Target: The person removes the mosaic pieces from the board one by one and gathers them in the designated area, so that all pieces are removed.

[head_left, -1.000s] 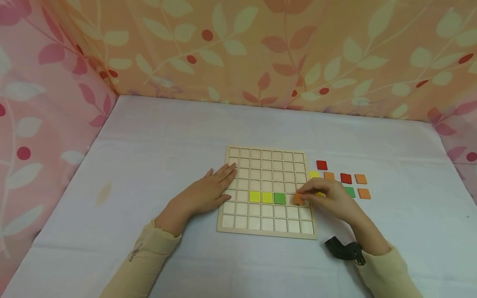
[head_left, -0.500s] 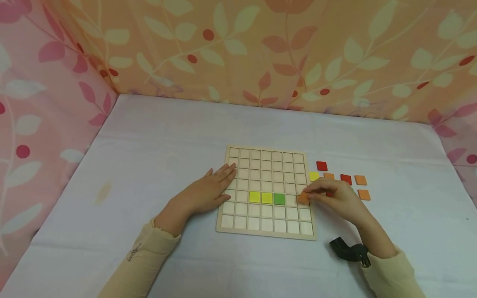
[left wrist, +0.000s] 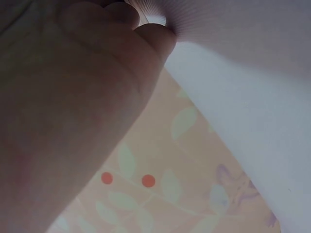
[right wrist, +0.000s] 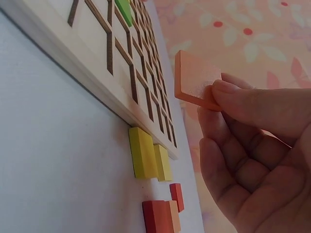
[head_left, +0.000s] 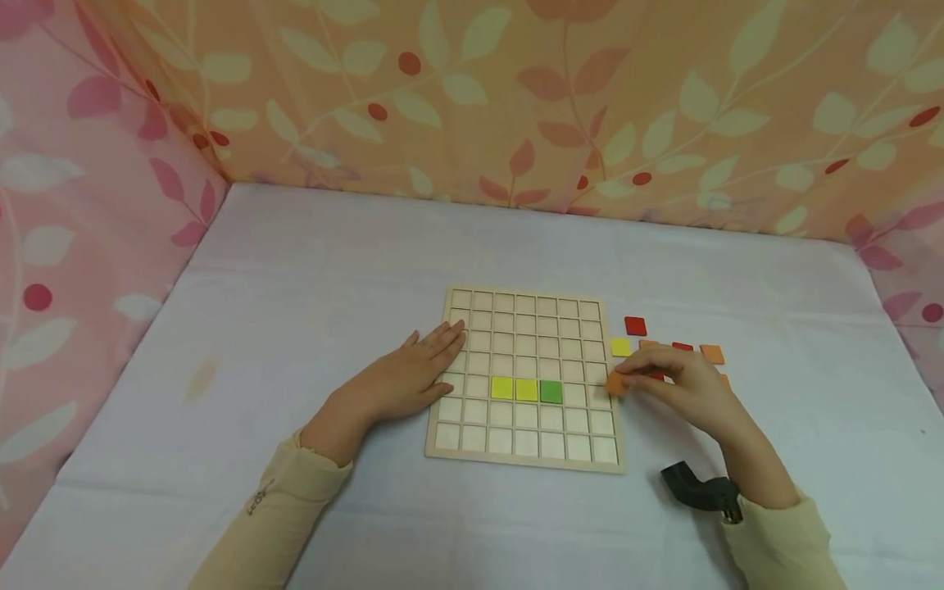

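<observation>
Right hand (head_left: 682,385) sits further right than half a second ago, taking the orange tile (head_left: 616,383) from above its row's last cell out to the board's right rim. Left hand (head_left: 398,373) looks unchanged.

Grip: right thumb and fingers pinch the orange tile by one edge; right wrist view has it raised and tilted, not seated. Left fingers lie straight, tips on the left edge of the wooden grid board (head_left: 527,415). Left wrist view is too dark to add finger detail.

Progress: looks early. Three tiles seated side by side, third row up from the near edge: two yellow tiles (head_left: 502,388), then a green tile (head_left: 551,392). The two cells right of green are unfilled, as are the other cells in view; left hand hides part of the left column.

Left over: the pinched tile plus loose ones on the white tablecloth (head_left: 332,270), right of the board. Head view: a red tile (head_left: 636,326) at the back, a loose yellow tile (head_left: 621,348) just beside the rim, a far orange tile (head_left: 712,354), others partly behind the right hand. Right wrist view shows two loose yellows near the rim. Full count: can't tell, hand blocks some.
</observation>
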A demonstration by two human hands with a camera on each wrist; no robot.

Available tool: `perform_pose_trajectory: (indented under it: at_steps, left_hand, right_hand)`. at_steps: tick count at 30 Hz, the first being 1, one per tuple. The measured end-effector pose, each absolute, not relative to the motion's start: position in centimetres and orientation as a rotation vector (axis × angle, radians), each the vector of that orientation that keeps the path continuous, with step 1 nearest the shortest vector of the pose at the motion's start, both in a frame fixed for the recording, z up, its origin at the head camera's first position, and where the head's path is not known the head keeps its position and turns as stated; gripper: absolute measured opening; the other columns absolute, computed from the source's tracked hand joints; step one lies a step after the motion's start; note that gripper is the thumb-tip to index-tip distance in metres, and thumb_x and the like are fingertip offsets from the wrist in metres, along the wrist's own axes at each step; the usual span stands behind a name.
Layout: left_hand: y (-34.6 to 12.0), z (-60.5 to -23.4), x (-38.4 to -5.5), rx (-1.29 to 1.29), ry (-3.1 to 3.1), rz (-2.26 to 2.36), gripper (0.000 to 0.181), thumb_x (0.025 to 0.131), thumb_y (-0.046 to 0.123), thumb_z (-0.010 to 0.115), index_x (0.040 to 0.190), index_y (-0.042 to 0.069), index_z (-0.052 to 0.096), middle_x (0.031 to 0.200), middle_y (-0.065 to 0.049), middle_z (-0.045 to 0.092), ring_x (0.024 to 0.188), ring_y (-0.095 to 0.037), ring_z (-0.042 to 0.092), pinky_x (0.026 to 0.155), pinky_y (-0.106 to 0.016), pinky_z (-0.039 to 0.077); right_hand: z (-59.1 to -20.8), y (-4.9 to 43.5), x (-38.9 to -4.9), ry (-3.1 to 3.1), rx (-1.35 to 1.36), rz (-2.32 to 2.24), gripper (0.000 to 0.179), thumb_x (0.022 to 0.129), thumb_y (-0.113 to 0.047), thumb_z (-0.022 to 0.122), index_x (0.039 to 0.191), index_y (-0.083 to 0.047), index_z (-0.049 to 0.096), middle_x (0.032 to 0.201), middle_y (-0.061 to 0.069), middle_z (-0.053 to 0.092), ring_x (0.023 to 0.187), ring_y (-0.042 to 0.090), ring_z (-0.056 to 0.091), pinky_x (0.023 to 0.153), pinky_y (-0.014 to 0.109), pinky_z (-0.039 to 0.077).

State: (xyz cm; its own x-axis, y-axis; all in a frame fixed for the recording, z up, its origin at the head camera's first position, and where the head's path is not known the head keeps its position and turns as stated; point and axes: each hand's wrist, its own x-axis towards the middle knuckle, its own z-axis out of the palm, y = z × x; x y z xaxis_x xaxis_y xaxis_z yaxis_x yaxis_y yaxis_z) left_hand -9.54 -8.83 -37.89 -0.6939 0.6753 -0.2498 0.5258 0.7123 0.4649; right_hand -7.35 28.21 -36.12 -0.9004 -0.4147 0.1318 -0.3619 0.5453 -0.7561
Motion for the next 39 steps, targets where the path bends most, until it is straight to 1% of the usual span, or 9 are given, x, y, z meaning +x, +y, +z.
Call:
perform_pose_trajectory:
  at_steps: [7,20,29,39]
  left_hand:
    - [-8.8,-37.9,-9.6,0.925,2.520,0.501,0.070,0.097,0.026,0.052,0.150,0.002,0.013,0.158,-0.008,0.002,0.144,-0.023,0.001,0.113,-0.050,0.008]
    - [-8.9,-38.1,-9.7,0.946,2.518,0.503,0.069,0.098,0.024,0.052,0.150,0.001,0.014,0.158,-0.009,0.003,0.144,-0.024,0.001,0.113,-0.051,0.009]
    - [-8.8,-38.1,-9.7,0.950,2.524,0.491,0.069,0.098,0.025,0.051,0.150,0.001,0.013,0.158,-0.009,0.003,0.144,-0.024,0.002,0.113,-0.051,0.010]
    - [-8.8,-37.8,-9.7,0.942,2.517,0.498,0.068,0.098,0.024,0.051,0.150,0.001,0.014,0.158,-0.010,0.004,0.144,-0.024,0.003,0.113,-0.051,0.010]
  right_hand:
    - [-36.0,28.5,-7.4,2.723,-0.680,-1.272,0.023,0.077,0.009,0.071,0.094,-0.005,0.073,0.087,0.000,0.068,0.080,0.005,0.054,0.068,0.013,0.044]
    - [-35.8,29.4,-7.6,2.718,-0.625,-1.251,0.022,0.078,0.007,0.071,0.096,-0.006,0.073,0.088,0.001,0.070,0.084,0.003,0.059,0.070,0.013,0.046]
    - [-35.6,29.7,-7.4,2.710,-0.589,-1.157,0.019,0.080,0.005,0.070,0.094,-0.007,0.072,0.087,0.000,0.069,0.083,0.002,0.059,0.072,0.012,0.047]
    - [-35.9,30.0,-7.5,2.682,-0.611,-1.038,0.018,0.079,0.001,0.072,0.090,-0.013,0.073,0.088,-0.006,0.069,0.080,0.005,0.059,0.068,0.018,0.050]
